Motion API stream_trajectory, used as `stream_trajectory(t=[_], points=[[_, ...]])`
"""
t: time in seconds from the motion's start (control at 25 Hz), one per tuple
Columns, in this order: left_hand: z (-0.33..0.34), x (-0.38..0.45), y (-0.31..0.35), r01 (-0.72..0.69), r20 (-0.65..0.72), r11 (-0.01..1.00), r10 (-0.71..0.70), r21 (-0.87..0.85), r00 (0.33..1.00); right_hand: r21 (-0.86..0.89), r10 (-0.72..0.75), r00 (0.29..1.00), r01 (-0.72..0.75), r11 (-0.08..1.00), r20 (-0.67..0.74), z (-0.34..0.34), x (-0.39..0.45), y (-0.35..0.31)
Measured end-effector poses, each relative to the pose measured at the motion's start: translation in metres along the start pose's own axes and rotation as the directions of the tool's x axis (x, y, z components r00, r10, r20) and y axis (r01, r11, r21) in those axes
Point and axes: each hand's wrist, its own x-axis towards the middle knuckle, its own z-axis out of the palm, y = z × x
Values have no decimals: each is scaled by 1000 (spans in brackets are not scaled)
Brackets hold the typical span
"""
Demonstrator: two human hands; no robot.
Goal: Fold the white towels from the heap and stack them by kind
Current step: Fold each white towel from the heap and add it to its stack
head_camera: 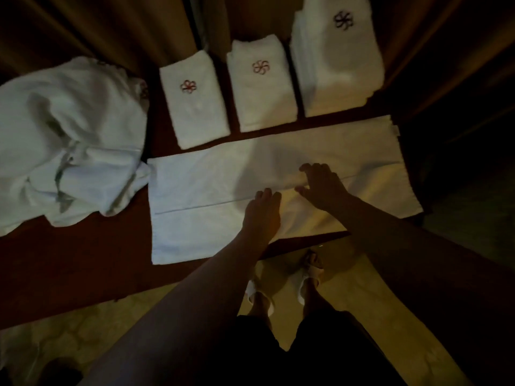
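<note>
A long white towel [195,185] lies flat across the dark red table [83,260], folded lengthwise with a seam line running along its middle. My left hand [262,211] lies flat on the towel near its centre, fingers straight. My right hand [320,185] rests on the towel just to the right, fingers spread and slightly bent over the fold line. A crumpled heap of white towels [69,140] sits at the left. Behind the flat towel stand three folded stacks: a small one [195,107], a middle one [262,90], and a tall one [340,65], each with a flower emblem.
Brown curtains [83,26] hang behind the table. The table's front edge runs diagonally below the towel. My feet in white slippers [301,282] stand on a pale patterned floor [69,330]. The room is dim.
</note>
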Motion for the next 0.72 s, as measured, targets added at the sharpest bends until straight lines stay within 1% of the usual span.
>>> stream_trajectory(t=[0.08,0.16,0.2,0.32,0.4,0.48,0.56,0.64,0.72], points=[[7,16,22,8,3,1000,-8,-12,1000,-19,86,993,-88,996,-84,-8,-2,32],[12,32,35,7,1,1000,-7,20,1000,-155,140,977,-165,974,-161,-16,-1,65],[14,42,43,1,9,999,-2,39,1000,-206,151,974,-184,961,-166,-22,-1,82],[21,63,61,19,65,999,-22,44,998,-290,138,988,-151,945,-64,-33,-2,124],[25,74,68,101,79,993,-106,62,991,-317,134,991,-122,940,18,-38,-1,151],[27,83,68,160,76,982,-168,106,983,-263,169,979,-135,955,111,-42,2,172],[27,92,66,144,125,973,-168,179,978,-247,183,967,-137,959,176,-44,5,189],[24,97,66,165,155,972,-191,165,969,-244,170,964,-118,963,205,-47,8,200],[21,98,69,192,154,971,-213,143,965,-202,157,962,-112,973,225,-51,9,207]])
